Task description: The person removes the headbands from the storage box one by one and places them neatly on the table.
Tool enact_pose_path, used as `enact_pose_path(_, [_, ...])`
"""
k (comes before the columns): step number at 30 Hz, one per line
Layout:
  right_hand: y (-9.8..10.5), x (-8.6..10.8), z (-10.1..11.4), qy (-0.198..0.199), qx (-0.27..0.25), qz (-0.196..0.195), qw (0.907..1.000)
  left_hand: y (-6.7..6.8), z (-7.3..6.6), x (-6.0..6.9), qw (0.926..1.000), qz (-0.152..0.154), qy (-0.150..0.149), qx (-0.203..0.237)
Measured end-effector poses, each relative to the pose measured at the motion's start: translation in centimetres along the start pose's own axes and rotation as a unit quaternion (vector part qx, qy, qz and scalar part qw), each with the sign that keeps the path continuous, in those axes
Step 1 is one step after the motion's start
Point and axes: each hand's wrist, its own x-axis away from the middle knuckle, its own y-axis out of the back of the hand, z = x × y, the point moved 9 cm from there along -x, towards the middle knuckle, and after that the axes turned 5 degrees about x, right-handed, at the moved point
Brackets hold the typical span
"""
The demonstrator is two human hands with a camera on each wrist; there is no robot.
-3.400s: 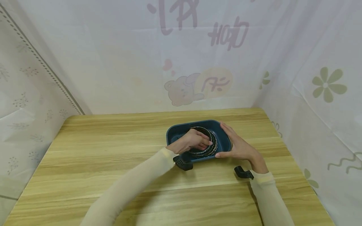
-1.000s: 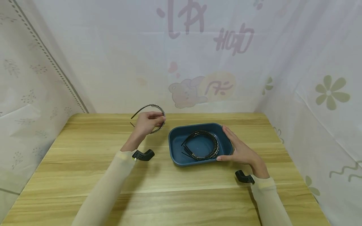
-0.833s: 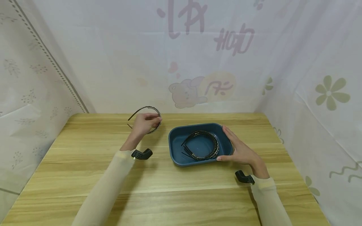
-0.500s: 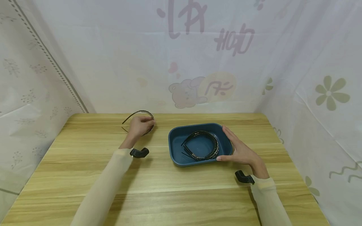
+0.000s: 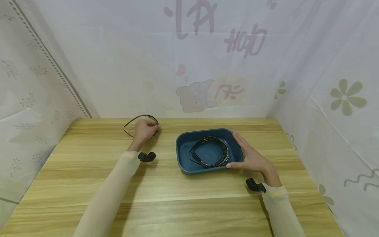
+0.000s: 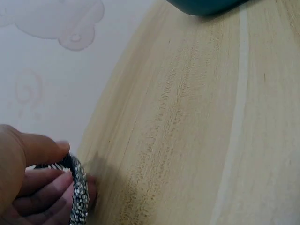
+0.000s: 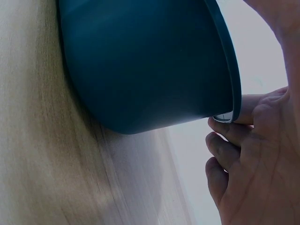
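My left hand (image 5: pixel 143 130) pinches a thin dark headband (image 5: pixel 134 119) near the back edge of the table. Its toothed curve points right and its two ends point left. In the left wrist view, the headband's outer face (image 6: pixel 80 194) is covered in silvery beads, with the thumb and fingers around it. A blue plastic box (image 5: pixel 183 168) stands right of centre, holding several dark headbands (image 5: pixel 223 158) nested together. My right hand (image 5: pixel 251 156) spans the box's right end, thumb on the front rim and fingers at the back corner. In the right wrist view, the fingers curl at the rim.
The wood-grain table (image 5: pixel 177 210) lies beneath everything. A printed white cloth (image 5: pixel 127 65) hangs right behind its back edge and along both sides. Each wrist carries a black camera mount (image 5: pixel 147 156).
My left hand has lifted one headband out of the box and carried it left, lowering it toward the table's back-left part. The right hand has stayed on the box.
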Motion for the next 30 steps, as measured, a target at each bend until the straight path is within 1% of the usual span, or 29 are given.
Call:
enact_pose_path(3, [0.02,-0.02,-0.01,0.000,0.000,0.000,1.0000,0.08,-0.19,-0.02,0.9999,-0.011,0.000,-0.009])
enact_pose_path(5, [0.03,-0.02,-0.02,0.000,0.001,-0.001,1.0000,0.00,-0.26,0.00,0.9999,-0.011,0.001,-0.010])
enact_pose_path(10, [0.04,-0.02,0.01,0.001,-0.001,0.000,1.0000,0.01,-0.34,0.04,0.9994,-0.018,-0.016,-0.023])
enact_pose_path(14, [0.02,0.05,0.00,-0.001,-0.005,0.001,1.0000,0.08,-0.18,0.00,0.9992,-0.025,-0.025,-0.017])
enact_pose_path(19, [-0.02,0.01,-0.08,0.000,-0.006,0.000,1.0000,0.25,-0.18,0.14,0.9995,-0.016,-0.028,-0.002])
enact_pose_path(25, [0.02,-0.02,-0.07,0.002,-0.006,-0.001,1.0000,0.69,-0.47,0.43,0.9990,-0.011,-0.042,-0.012])
enact_pose_path(30, [0.03,-0.02,-0.05,0.002,-0.003,-0.001,1.0000,0.73,-0.64,0.77,0.9988,-0.002,-0.048,-0.004])
